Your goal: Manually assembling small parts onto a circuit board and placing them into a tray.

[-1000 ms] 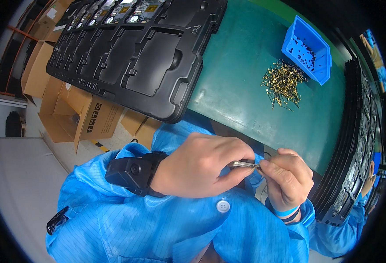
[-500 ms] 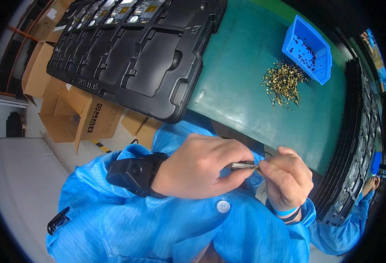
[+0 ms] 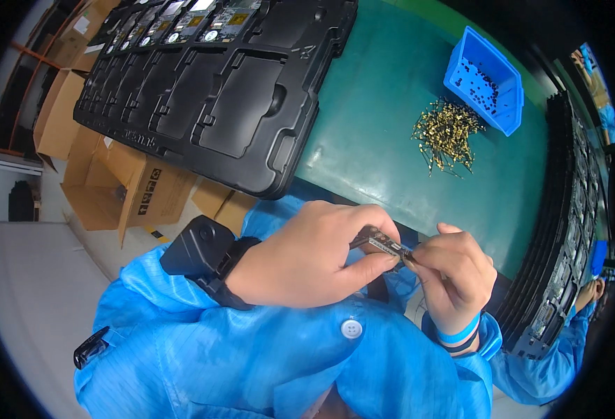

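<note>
In front of my chest, my left hand (image 3: 304, 257) pinches a small dark circuit board (image 3: 383, 242) between thumb and fingers. The board is tilted, with pale parts along its edge, and my palm side hides some of it. My right hand (image 3: 459, 276) is closed in a pinch at the board's right end. What sits between its fingertips is too small to make out. Beyond the hands, a pile of thin black leads with gold-coloured ends (image 3: 449, 133) lies on the green mat (image 3: 377, 105).
A blue bin (image 3: 510, 115) with small dark pieces stands behind the pile. At left lies a black moulded tray (image 3: 241, 105), with circuit boards (image 3: 234, 19) in its far pockets. Stacked black trays (image 3: 531, 258) line the right, near another person's hand (image 3: 590, 293). Cardboard boxes (image 3: 161, 195) stand at lower left.
The board has turned between my fingers, so more of its face shows. Both hands remain together, with the left slightly further left and my right fingers still at the board's end.
</note>
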